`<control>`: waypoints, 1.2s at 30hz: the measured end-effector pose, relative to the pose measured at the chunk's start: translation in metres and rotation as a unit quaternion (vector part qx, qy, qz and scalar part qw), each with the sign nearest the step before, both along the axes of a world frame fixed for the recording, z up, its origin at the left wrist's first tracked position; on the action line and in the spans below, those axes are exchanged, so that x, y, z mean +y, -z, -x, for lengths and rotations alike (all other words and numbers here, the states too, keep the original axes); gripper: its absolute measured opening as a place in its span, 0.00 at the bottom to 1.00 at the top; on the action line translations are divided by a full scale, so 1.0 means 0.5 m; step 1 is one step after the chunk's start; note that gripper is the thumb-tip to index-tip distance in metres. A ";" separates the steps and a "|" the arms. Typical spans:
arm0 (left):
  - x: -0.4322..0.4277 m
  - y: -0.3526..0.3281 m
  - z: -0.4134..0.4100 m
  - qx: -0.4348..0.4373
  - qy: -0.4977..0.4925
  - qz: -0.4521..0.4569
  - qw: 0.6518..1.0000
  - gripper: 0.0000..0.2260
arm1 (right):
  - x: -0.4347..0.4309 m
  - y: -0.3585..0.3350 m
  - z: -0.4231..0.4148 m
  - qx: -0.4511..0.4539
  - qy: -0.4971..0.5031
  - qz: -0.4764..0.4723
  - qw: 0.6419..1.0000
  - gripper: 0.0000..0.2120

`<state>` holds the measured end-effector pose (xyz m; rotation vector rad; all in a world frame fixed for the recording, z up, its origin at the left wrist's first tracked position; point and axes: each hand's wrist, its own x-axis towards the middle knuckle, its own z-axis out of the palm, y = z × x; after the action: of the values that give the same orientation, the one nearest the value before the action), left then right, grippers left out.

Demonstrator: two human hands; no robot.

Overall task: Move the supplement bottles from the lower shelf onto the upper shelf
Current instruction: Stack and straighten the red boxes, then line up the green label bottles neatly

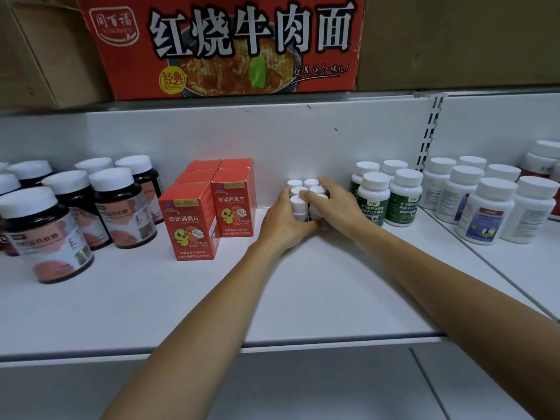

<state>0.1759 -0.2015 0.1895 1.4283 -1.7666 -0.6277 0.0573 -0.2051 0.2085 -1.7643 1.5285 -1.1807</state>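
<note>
- Supplement bottles [304,192]: tight cluster of small white-capped bottles, upright on the white shelf [212,298], deep in and near the back panel, between the red boxes and the green-label bottles.
- Nearest: grey panel [272,389] below the shelf's front lip; two bare forearms reach over the lip.
- Shelf surface plain white, matte; a seam to the next shelf bay runs on the right.
- Left hand [281,221]: on the cluster's left and front side, fingers curled round the bottle bodies, gripping.
- Right hand [331,197]: on the right side, fingers curled over the caps, gripping the same cluster.
- Red boxes [194,219]: stacked block just left of the hands, yellow chick cartoon, print reads "珍迪消食片".
- Dark jars [48,234]: far left, white lids, pink-and-white labels, text too blurred to read.
- Green-label bottles [374,201]: just right of the right hand, white caps, small print not legible.
- White bottles [485,210]: next bay, right, blue picture labels, unreadable.
- Back panel [272,137]: white, a few dark scuffs; slotted upright [428,131] at the bay joint.
- Next shelf up: red noodle carton [224,43], "红烧牛肉面", logo "同百福", yellow badge "经典"; plain brown cartons [454,40] either side.
</note>
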 end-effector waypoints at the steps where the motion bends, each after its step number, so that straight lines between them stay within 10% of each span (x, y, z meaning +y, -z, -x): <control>1: 0.000 -0.001 0.000 0.000 -0.001 0.001 1.000 0.33 | 0.001 0.000 0.000 0.001 -0.001 0.002 1.000 0.15; 19: 0.134 -0.059 0.025 -0.085 0.030 0.125 0.988 0.37 | 0.069 -0.088 0.108 0.191 0.022 0.268 0.944 0.29; 36: 0.114 -0.018 0.167 -0.074 0.082 0.101 0.989 0.39 | 0.074 -0.020 0.266 0.042 0.086 0.088 0.992 0.40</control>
<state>0.0924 -0.1446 0.1984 1.2258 -2.0180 -0.4197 -0.0755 -0.1683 0.2187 -1.8450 1.7002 -1.3779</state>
